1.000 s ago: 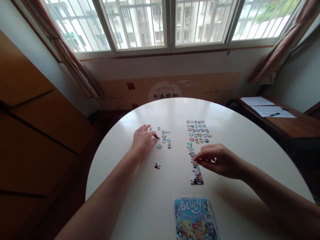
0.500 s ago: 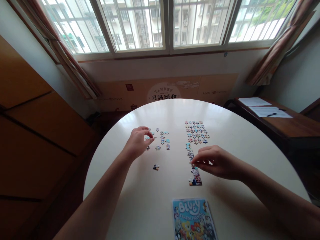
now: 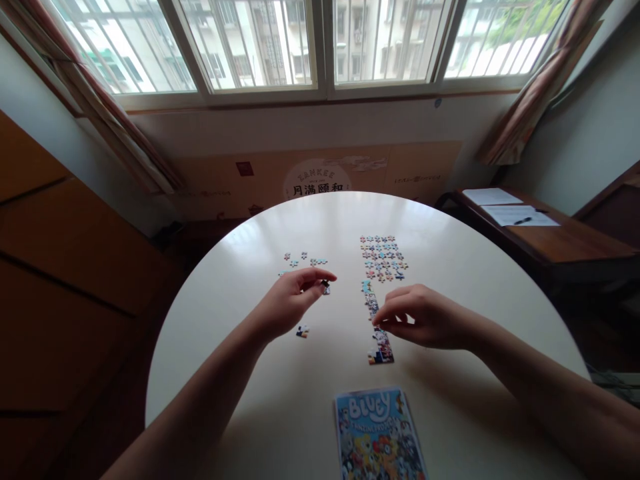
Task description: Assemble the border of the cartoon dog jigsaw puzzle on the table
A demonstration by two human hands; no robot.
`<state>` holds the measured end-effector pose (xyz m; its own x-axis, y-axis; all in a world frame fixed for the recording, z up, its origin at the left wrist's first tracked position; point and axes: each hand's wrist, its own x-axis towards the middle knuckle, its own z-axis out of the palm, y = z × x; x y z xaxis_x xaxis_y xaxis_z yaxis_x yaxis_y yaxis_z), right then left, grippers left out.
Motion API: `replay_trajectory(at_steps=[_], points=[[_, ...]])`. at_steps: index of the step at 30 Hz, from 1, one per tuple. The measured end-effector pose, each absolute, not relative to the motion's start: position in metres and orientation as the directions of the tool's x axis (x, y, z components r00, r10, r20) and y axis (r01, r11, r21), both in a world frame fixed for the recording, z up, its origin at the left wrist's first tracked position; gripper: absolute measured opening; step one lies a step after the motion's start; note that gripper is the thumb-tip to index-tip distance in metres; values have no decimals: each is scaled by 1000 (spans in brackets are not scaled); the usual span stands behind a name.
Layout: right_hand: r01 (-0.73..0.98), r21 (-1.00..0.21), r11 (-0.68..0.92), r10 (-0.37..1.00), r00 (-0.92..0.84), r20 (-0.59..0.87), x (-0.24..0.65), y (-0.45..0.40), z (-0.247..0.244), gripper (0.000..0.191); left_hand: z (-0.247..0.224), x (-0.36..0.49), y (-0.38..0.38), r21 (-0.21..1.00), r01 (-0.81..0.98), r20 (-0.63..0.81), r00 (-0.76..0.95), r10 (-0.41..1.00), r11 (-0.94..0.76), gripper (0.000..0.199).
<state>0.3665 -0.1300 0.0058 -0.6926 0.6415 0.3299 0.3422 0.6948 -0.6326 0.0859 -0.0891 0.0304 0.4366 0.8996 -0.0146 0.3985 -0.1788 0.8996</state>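
Over the loose jigsaw pieces (image 3: 294, 263) on the left, my left hand (image 3: 295, 297) pinches a small dark jigsaw piece (image 3: 325, 284) between thumb and fingertips. It covers some of those pieces. My right hand (image 3: 423, 317) rests at the narrow strip of joined jigsaw pieces (image 3: 384, 347), fingertips pinched together on a piece partway along its length and hiding part of it. Nearer me on the left lies a small joined cluster (image 3: 303, 331). Beyond the strip, several single pieces (image 3: 383, 255) are laid out in rows.
The round white table (image 3: 280, 400) carries everything. A colourful "Bluey" picture box or booklet (image 3: 377, 433) lies near its front. To the right, a wooden desk (image 3: 580, 233) holds papers (image 3: 520, 215) and a pen (image 3: 523, 221). A windowed wall stands behind.
My left hand has moved right, away from the left-hand pieces, with a piece in its fingers. The right hand stays at the strip. The whole view has shifted slightly.
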Motion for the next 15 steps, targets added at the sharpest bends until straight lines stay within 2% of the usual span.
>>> replay_trajectory(at_steps=[6, 12, 15], points=[[319, -645, 695, 614, -730, 301, 366, -131, 8, 15, 34, 87, -90, 926, 373, -117, 443, 889, -65, 23], [333, -659, 674, 606, -760, 236, 368, -131, 9, 20, 36, 94, -99, 864, 504, -286, 491, 823, 0, 22], [343, -666, 662, 590, -786, 182, 369, -132, 11, 25, 33, 100, -105, 830, 556, -323, 532, 782, -36, 18]])
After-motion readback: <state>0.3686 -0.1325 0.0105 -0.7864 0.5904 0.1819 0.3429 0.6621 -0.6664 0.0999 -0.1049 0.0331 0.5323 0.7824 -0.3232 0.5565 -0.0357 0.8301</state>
